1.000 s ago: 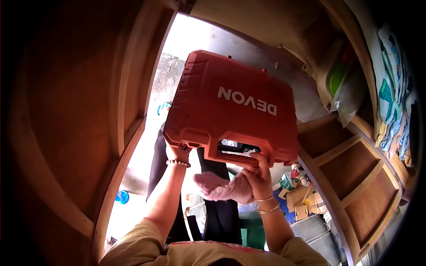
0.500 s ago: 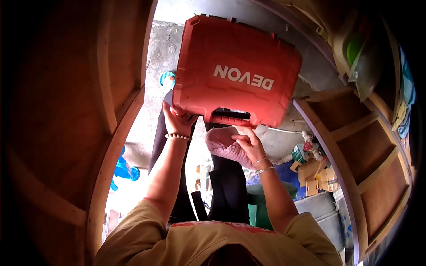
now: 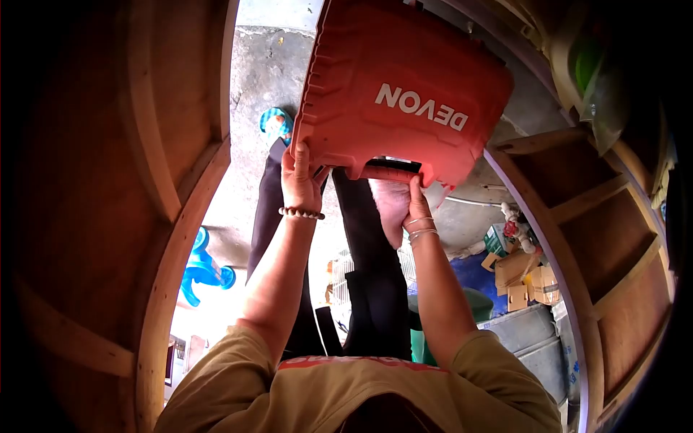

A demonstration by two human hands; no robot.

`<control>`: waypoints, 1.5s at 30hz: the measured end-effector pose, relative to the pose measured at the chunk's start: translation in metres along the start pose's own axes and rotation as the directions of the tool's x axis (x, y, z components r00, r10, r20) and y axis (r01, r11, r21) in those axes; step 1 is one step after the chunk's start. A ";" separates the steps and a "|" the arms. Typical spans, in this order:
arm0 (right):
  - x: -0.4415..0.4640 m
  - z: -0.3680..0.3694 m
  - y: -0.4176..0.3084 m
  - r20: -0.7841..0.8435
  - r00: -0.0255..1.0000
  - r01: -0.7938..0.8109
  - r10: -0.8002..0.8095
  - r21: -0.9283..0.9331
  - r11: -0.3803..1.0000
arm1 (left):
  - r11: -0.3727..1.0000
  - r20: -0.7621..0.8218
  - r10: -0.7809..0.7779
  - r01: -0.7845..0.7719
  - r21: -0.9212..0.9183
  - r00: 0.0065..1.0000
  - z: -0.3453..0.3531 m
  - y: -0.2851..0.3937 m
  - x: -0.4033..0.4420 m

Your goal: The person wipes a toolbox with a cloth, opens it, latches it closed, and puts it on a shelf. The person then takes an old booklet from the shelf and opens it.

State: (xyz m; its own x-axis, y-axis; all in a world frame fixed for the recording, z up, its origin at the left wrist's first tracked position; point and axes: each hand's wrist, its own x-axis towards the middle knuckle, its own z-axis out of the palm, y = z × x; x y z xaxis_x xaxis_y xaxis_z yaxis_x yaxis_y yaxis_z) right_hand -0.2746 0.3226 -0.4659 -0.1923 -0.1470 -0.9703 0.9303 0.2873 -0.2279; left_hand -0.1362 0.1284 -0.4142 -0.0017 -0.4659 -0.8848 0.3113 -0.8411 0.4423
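Note:
A red plastic tool case (image 3: 411, 65) with upside-down white DEVON lettering is held up in front of me. Its near left corner is gripped by my left hand (image 3: 300, 184), thumb on the upper face and the other fingers mostly hidden below. My right hand (image 3: 417, 208) is closed at the near edge beside the carry handle (image 3: 390, 174), thumb on the case. A pink cloth (image 3: 390, 206) hangs under the case from that same hand, its upper part hidden behind the case.
Wooden framed panels (image 3: 184, 238) rise at my left, and a wooden frame with compartments (image 3: 599, 224) stands at my right. Blue plastic legs (image 3: 206, 270) show on the floor at lower left. Cardboard boxes (image 3: 520, 274), a green container (image 3: 426, 339) and a grey box (image 3: 530, 353) lie at lower right.
The case has shifted up and right, now cut off by the top edge. My right hand, formerly showing the cloth below the handle, now has its thumb on the case edge.

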 end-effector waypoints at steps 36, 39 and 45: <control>-0.066 0.091 0.009 0.352 0.935 0.111 -0.033 -0.204 0.973 | 1.000 0.080 -0.031 0.031 0.002 0.996 0.005 0.003 0.020; -0.052 0.046 -0.023 0.385 0.910 0.140 0.156 -0.637 0.758 | 0.997 0.171 -0.054 0.063 -0.048 0.984 0.005 0.008 0.018; -0.036 0.007 -0.078 0.265 0.956 0.199 -0.122 -0.284 0.938 | 0.997 0.253 -0.013 0.033 -0.073 0.967 0.004 0.009 0.018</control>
State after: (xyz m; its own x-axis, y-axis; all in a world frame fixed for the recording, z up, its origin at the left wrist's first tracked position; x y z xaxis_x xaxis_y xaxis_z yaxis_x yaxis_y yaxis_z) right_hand -0.3380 0.2987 -0.4128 -0.2151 -0.4264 -0.8786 0.7456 0.5093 -0.4297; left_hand -0.1367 0.1110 -0.4259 -0.2464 -0.5092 -0.8246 0.3792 -0.8337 0.4015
